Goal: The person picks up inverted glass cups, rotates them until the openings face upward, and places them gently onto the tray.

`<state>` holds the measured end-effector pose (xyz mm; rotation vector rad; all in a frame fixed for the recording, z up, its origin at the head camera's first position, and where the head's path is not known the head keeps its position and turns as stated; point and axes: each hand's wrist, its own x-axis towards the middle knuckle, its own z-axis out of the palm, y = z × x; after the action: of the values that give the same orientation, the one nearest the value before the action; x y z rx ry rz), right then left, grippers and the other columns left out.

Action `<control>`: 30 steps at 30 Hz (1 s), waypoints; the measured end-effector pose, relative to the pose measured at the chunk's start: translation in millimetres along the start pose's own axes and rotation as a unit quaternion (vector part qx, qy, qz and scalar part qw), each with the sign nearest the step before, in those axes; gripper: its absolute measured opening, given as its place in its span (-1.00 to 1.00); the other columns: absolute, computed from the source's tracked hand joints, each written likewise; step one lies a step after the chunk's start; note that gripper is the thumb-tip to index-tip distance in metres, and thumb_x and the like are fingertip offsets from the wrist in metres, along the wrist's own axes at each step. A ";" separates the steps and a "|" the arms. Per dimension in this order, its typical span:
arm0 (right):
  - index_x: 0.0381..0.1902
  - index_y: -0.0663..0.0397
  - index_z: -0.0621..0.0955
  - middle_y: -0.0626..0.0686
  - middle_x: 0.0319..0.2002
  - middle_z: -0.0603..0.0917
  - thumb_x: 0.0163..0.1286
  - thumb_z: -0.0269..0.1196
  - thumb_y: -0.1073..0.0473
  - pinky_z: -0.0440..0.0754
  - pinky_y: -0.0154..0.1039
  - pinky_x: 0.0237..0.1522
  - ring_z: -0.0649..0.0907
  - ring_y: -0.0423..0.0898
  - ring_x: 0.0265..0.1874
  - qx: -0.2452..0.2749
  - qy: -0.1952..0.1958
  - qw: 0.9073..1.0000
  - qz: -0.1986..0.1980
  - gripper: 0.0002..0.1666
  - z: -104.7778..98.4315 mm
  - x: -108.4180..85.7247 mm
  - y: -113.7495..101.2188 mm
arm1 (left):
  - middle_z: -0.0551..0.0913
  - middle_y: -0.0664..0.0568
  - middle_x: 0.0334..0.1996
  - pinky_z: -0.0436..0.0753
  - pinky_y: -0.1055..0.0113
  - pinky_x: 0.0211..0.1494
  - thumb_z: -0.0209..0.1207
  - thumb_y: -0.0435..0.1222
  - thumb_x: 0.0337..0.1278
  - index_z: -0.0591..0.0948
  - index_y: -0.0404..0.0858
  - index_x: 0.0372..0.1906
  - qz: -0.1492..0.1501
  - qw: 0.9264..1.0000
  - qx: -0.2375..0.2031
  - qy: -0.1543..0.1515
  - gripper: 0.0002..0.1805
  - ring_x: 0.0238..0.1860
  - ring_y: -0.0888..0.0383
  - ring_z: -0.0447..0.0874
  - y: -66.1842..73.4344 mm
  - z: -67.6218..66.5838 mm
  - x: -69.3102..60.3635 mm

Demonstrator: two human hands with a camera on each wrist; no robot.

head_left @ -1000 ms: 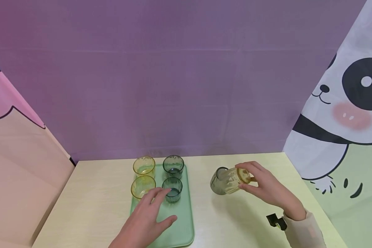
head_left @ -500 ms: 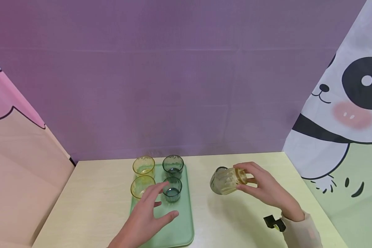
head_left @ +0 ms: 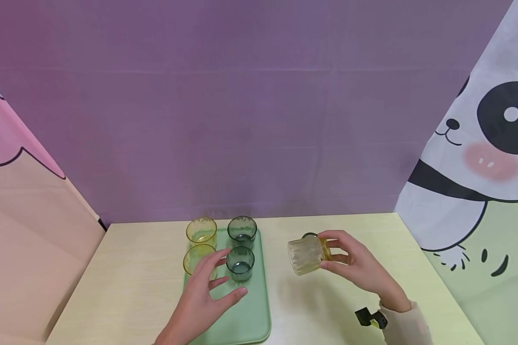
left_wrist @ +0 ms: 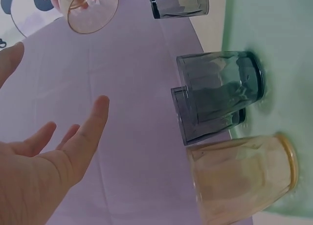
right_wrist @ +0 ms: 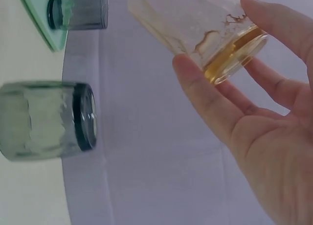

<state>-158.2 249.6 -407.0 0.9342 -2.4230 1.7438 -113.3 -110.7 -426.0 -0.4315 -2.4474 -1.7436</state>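
My right hand (head_left: 356,266) pinches a yellow drinking glass (head_left: 305,257) near its base, above the table right of the tray. That glass lies tilted almost sideways, its mouth pointing left. Behind it a grey-green glass (right_wrist: 44,120) stands upside down, mostly hidden in the head view. Over the green tray (head_left: 246,318) hovers my left hand (head_left: 200,297), fingers spread and holding nothing. Two yellow glasses (head_left: 201,231) stand upright along the tray's left side. Two dark green glasses (head_left: 241,266) stand beside them on the right. The left wrist view shows my fingers apart from the glasses.
A pale wooden table (head_left: 125,282) carries everything. Behind it hangs a purple cloth (head_left: 250,120). Printed cloths flank the table, with a panda (head_left: 492,129) on the right one. A small black clip-like piece (head_left: 371,317) sits at my right wrist.
My right hand has shifted left with the yellow glass, whose mouth has swung further left and now covers most of the grey-green glass. My left fingers have drawn slightly away from the near dark glass.
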 end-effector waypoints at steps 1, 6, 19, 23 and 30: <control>0.31 0.23 0.41 0.19 0.22 0.46 0.27 0.38 0.44 0.68 -0.04 0.00 0.60 0.09 0.09 0.015 -0.001 1.000 0.004 -0.33 1.5 -0.2 1.1 | 0.36 0.17 0.32 0.64 0.34 0.08 0.56 -0.16 -0.08 0.39 0.17 0.36 -0.003 1.000 -0.005 0.001 -0.14 0.29 0.11 0.41 0.0 0.7 -0.2; 0.30 0.18 0.39 0.22 0.24 0.44 0.27 0.36 0.47 0.68 -0.03 -0.01 0.60 0.03 0.11 0.076 0.004 0.997 0.020 -0.33 8.1 -1.4 6.5 | 0.36 0.10 0.33 0.64 0.32 0.09 0.57 -0.16 -0.10 0.39 0.15 0.37 -0.013 0.999 -0.032 0.005 -0.13 0.30 0.08 0.41 -0.6 4.0 -1.2; 0.33 0.28 0.35 0.19 0.27 0.39 0.31 0.28 0.54 0.71 -0.07 -0.06 0.57 0.02 0.16 0.144 0.010 0.990 0.010 -0.34 21.7 -2.9 12.8 | 0.36 0.09 0.32 0.66 0.24 0.07 0.56 -0.26 -0.09 0.40 0.11 0.38 -0.005 0.994 -0.114 0.004 -0.13 0.28 0.11 0.44 -3.1 10.3 -3.3; 0.34 0.33 0.33 0.19 0.27 0.40 0.32 0.26 0.55 0.70 -0.07 -0.05 0.56 0.04 0.17 0.164 0.011 0.986 0.004 -0.35 26.2 -3.1 13.7 | 0.34 0.07 0.34 0.66 0.19 0.07 0.54 -0.32 -0.06 0.39 0.06 0.39 0.010 0.991 -0.132 0.001 -0.14 0.30 0.09 0.44 -3.2 13.2 -3.7; 0.34 0.29 0.35 0.16 0.22 0.45 0.33 0.26 0.52 0.69 -0.03 -0.02 0.59 0.02 0.10 0.176 0.023 0.984 0.016 -0.36 36.6 -2.0 14.3 | 0.34 0.01 0.34 0.67 0.15 0.07 0.51 -0.39 -0.04 0.38 0.00 0.40 0.029 0.987 -0.160 -0.005 -0.14 0.31 0.08 0.42 -2.9 19.0 -4.6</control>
<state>-151.4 221.6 -433.8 0.8688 -2.1525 2.2253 -108.3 -94.5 -436.3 -0.5356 -2.1394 -2.1185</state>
